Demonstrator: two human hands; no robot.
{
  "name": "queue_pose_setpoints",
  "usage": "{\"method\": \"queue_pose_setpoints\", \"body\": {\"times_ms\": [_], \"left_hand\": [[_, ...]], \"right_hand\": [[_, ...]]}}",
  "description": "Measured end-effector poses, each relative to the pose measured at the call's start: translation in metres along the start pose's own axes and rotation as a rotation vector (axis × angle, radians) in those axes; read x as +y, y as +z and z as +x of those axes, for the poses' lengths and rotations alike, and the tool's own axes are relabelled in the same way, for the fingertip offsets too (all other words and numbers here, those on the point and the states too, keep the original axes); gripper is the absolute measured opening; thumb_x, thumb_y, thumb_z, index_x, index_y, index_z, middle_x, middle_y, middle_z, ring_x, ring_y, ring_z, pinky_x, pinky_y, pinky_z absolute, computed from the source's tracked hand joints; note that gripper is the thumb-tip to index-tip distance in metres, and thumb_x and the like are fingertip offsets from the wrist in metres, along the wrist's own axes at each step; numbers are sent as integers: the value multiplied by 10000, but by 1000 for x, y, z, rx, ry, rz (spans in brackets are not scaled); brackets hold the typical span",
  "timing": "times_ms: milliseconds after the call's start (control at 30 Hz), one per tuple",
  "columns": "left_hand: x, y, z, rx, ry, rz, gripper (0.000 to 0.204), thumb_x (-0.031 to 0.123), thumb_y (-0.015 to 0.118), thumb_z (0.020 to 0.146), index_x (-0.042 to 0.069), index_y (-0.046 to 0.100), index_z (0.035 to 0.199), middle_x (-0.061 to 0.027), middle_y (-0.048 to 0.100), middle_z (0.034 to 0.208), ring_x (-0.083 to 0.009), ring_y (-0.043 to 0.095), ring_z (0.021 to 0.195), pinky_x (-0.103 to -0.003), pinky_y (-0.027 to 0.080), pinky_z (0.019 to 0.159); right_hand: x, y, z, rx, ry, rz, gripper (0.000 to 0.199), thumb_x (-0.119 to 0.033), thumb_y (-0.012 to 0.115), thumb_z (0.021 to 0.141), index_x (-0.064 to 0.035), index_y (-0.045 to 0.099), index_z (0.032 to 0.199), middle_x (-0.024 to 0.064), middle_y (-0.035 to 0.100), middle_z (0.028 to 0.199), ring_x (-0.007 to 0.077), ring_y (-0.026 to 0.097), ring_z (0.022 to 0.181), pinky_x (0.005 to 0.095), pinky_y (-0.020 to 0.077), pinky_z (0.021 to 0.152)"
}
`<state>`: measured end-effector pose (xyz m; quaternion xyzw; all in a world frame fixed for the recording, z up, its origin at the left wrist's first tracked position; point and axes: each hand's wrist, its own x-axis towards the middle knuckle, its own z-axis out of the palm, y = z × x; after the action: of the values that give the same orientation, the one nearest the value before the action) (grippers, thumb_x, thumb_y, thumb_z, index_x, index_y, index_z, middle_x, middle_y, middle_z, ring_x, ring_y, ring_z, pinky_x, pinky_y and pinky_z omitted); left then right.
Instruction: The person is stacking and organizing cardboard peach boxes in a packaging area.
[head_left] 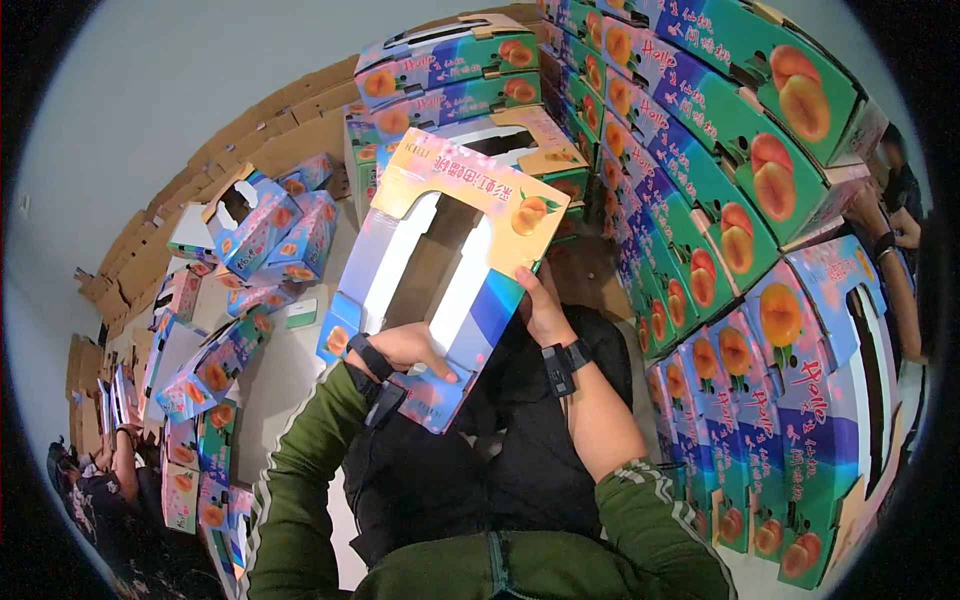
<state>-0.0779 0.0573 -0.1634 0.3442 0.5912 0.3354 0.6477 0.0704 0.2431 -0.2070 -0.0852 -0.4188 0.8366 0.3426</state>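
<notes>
Nearest the camera, two forearms in olive-green sleeves rise from the lower edge over dark trousers. The left hand (405,350), with a black strap at the wrist, is clenched on the lower edge of a printed fruit carton (445,270), thumb lying over the blue and pink panel. The right hand (543,308), a black watch at its wrist, grasps the carton's right side from behind, fingers mostly hidden by the cardboard. The carton is held up between both hands, tilted, part-folded, its handle cut-outs showing brown inner board; a peach picture sits near its upper right corner. Behind it the pale floor (275,370) carries loose cartons of the same print, scattered toward the left, some assembled (255,225), others flat (200,370). To the right a tall wall of stacked folded cartons (720,230), green and blue with peach pictures, curves from the lower right corner up to the top edge. Farther back, brown flat cardboard (290,130) leans along a plain grey wall. Another person's arm (890,270) shows at the right rim, and another person (110,480) crouches at the lower left.
</notes>
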Motion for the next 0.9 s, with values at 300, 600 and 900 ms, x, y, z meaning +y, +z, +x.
{"method": "queue_pose_setpoints", "body": {"times_ms": [300,600,900], "left_hand": [[-7,-3,9,37,32,101,463,-25,810,638,-33,662,1077,-100,705,1021,-188,633,952,-309,474,876],[5,-1,5,120,94,157,563,-23,840,599,-5,633,1123,-76,681,1058,-188,615,991,-328,474,896],[65,56,-86,937,684,1065,437,192,797,709,29,609,1068,-182,603,1088,-341,608,993,-388,493,844]], "right_hand": [[2,-6,1,23,67,-18,917,-407,755,781,-22,267,1454,116,408,1402,227,368,1321,387,287,1113],[5,-15,0,-124,169,-195,927,-308,793,765,-39,259,1474,103,396,1435,225,354,1344,381,294,1108],[-31,24,-7,219,29,-82,673,-441,652,832,-53,467,1350,79,553,1293,240,524,1202,398,409,1038]]}}
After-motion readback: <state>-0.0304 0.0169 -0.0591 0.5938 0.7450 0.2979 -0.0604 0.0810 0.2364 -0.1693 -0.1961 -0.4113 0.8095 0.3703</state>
